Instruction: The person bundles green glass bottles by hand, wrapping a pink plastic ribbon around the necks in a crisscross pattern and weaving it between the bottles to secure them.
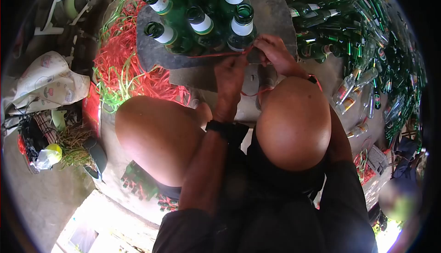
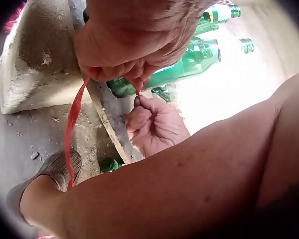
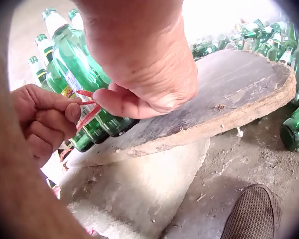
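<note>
Several green glass bottles with white neck labels stand bunched on a dark slab. A red plastic strip runs along the near side of the bunch, low on the bottles. Just in front of the nearest bottle, my left hand pinches the strip with curled fingers. Beside it, my right hand pinches another part of the strip between thumb and forefinger. The two hands almost meet in the right wrist view, with red strip between their fingertips. From the left hand a loose tail hangs down.
Left of the slab lies a heap of red and green strips. Many loose green bottles are piled on the right. A pale block supports the slab, and a shoe rests near it. Bent knees flank the forearms.
</note>
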Demonstrator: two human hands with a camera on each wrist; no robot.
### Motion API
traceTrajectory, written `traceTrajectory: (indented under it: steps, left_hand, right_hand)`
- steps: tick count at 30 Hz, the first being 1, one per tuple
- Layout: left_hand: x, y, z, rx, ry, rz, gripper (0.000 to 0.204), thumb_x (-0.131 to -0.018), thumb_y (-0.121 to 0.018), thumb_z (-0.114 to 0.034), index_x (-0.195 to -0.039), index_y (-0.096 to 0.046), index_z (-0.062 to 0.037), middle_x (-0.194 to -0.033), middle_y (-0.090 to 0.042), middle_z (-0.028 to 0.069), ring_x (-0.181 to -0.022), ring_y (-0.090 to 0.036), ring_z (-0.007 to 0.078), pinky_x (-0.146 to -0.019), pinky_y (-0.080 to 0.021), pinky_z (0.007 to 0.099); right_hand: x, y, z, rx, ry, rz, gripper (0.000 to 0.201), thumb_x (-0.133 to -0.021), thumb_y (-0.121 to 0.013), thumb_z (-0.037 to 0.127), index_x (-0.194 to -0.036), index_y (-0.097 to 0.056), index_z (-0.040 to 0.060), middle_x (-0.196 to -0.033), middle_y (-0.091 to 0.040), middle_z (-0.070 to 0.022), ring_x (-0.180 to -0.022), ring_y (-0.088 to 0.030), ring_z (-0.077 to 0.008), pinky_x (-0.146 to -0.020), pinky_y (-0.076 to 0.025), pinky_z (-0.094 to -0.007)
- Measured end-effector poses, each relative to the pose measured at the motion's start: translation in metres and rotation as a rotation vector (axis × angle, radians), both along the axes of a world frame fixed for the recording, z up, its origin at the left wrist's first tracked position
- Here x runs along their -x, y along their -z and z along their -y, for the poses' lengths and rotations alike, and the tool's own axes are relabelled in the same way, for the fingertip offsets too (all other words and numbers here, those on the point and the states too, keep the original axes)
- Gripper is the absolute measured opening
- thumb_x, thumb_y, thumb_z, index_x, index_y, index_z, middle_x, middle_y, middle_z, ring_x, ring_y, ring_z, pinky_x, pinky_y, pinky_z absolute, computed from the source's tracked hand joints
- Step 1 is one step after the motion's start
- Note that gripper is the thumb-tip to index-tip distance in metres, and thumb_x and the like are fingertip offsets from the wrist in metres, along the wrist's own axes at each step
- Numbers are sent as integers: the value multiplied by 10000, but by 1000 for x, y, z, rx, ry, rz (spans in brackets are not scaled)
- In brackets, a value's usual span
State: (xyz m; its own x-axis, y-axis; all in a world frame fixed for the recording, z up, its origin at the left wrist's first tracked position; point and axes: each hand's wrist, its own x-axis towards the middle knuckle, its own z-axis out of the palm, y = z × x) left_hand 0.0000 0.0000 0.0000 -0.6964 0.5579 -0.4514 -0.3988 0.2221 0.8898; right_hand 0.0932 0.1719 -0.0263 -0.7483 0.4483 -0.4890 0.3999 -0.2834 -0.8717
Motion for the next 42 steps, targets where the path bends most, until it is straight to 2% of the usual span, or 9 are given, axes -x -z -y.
traceTrajectory:
  steps: [5, 17, 20, 23, 28, 30, 33, 39, 42]
  left_hand:
    - [-5, 7, 1, -12, 42, -11, 248, -986, -741, -294, -961, -751, -48, -768, -615, -64, -617, -457, 17, -499, -316, 234]
    - [0, 1, 5, -32, 25, -25, 261, -986, -732, -258, -1047, -760, -6, -755, -599, -76, -619, -446, 27, -506, -323, 244]
    - [-7, 13, 4, -106, -8, -387, 283, -942, -695, -193, -823, -721, 63, -665, -591, -12, -664, -491, 52, -562, -408, 298]
    - [-4, 1, 3, 93, 27, -265, 302, -951, -696, -209, -842, -716, 72, -634, -584, 29, -653, -492, 56, -559, -437, 328]
    - [-3, -2, 12, 42, 100, -349, 247, -978, -675, -180, -908, -683, 56, -686, -551, -15, -697, -452, 40, -550, -404, 309]
    - [-1, -4, 15, 142, 157, -530, 242, -938, -674, -191, -957, -747, 39, -793, -714, 242, -746, -752, 279, -704, -563, 409]
    - [-1, -9, 22, 119, 120, -660, 225, -931, -665, -179, -995, -754, 18, -851, -738, 242, -832, -769, 369, -756, -579, 433]
    - [22, -55, 41, 53, 182, -379, 168, -926, -679, -117, -1012, -755, 6, -851, -760, 159, -798, -744, 200, -747, -570, 348]
    - [35, -109, 45, -29, 140, -555, 157, -911, -713, -79, -1041, -754, -2, -858, -758, 135, -795, -710, 133, -744, -559, 309]
  right_hand:
    - [-2, -22, 8, 16, -28, 56, 224, -1036, -612, 236, -1056, -708, 35, -789, -631, -13, -613, -572, -96, -532, -442, -270]
    - [7, -15, 13, -244, 15, 74, 180, -1011, -644, 193, -1003, -710, 27, -734, -626, -24, -618, -588, -92, -507, -465, -288]
    - [5, 4, 9, -326, 32, -19, 167, -1005, -646, 178, -981, -709, 26, -679, -603, -17, -558, -565, -91, -469, -439, -288]
    - [5, -9, 11, -333, -20, 48, 178, -1010, -628, 171, -963, -723, 28, -717, -623, -22, -567, -534, -66, -474, -416, -278]
    - [-5, -21, -2, -173, -118, 47, 205, -1014, -630, 184, -1065, -741, 19, -684, -604, -12, -559, -543, -73, -476, -411, -262]
    - [-12, -28, -9, -131, -90, 73, 235, -1014, -641, 192, -1119, -734, 4, -687, -605, -11, -547, -534, -70, -478, -407, -252]
    - [-28, -42, -25, -232, -107, -32, 237, -1014, -660, 188, -1114, -731, -15, -667, -619, -18, -509, -548, -72, -454, -413, -257]
    - [-44, -111, -52, -421, -60, -57, 228, -1013, -668, 194, -1096, -739, -6, -695, -620, -2, -548, -553, -46, -471, -435, -237]
    - [-43, -159, -58, -508, -26, -90, 236, -1025, -656, 209, -1116, -738, 7, -725, -632, 10, -561, -546, -39, -483, -426, -226]
